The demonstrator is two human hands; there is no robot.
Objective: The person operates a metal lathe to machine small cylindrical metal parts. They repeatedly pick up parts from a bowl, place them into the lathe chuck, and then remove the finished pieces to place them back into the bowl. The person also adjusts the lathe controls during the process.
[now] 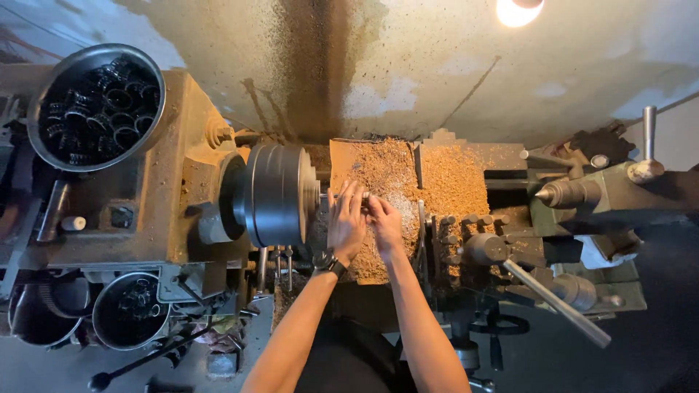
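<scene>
Both hands are brought together just to the right of the lathe chuck [280, 193]. The left hand [346, 222], with a wristwatch [329, 262] on its wrist, lies flat with the fingers extended toward the chuck face; the right hand [384, 220] is curled beside it, fingertips touching a small metal part [366, 196] at the chuck centre. Whether the part is pinched or only touched cannot be told, as the fingers hide most of it. Beyond and beneath the hands, a thick layer of brass-coloured shavings [437, 182] is spread over the lathe bed. The tool post [466, 244] stands just right of the right hand. For this step, the part should be seated square and fully home, and fingers kept off the shavings. A bowl of dark rings [98, 105] sits far left of the hands.
</scene>
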